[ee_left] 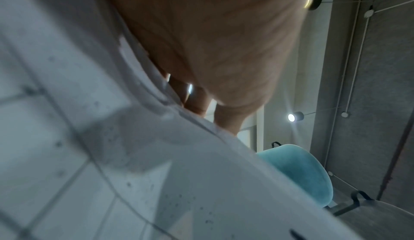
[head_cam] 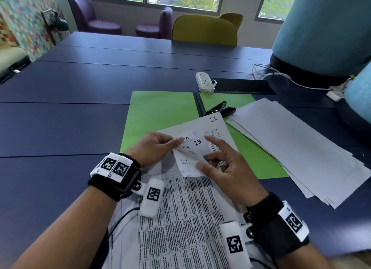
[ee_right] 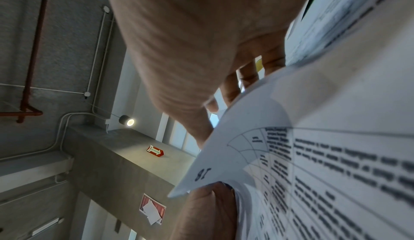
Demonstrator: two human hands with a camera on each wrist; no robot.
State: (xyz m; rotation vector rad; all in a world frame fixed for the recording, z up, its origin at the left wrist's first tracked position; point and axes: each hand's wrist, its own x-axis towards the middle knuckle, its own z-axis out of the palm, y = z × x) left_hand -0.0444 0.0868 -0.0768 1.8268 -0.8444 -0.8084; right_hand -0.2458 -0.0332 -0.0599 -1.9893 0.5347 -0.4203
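Note:
A stack of printed sheets (head_cam: 180, 218) with tables of text lies on an open green folder (head_cam: 160, 112); the sheet under the raised corners is numbered 21. My left hand (head_cam: 177, 141) pinches the lifted top corner of several sheets between thumb and forefinger. My right hand (head_cam: 206, 154) holds the curled-up corners, with its thumb (head_cam: 201, 166) on the front and its forefinger (head_cam: 210, 140) on the page marked 13. In the right wrist view the thumb (ee_right: 208, 208) presses a page corner (ee_right: 235, 158) numbered 18. The left wrist view shows my palm (ee_left: 212, 48) over blurred paper (ee_left: 156, 173).
A black stapler (head_cam: 220, 109) lies on the folder's fold beyond the sheets. A white power strip (head_cam: 204, 81) and its cables sit further back. A fanned pile of blank sheets (head_cam: 291, 146) lies to the right, beside a teal chair (head_cam: 321, 27). The blue table (head_cam: 60, 118) stretches left.

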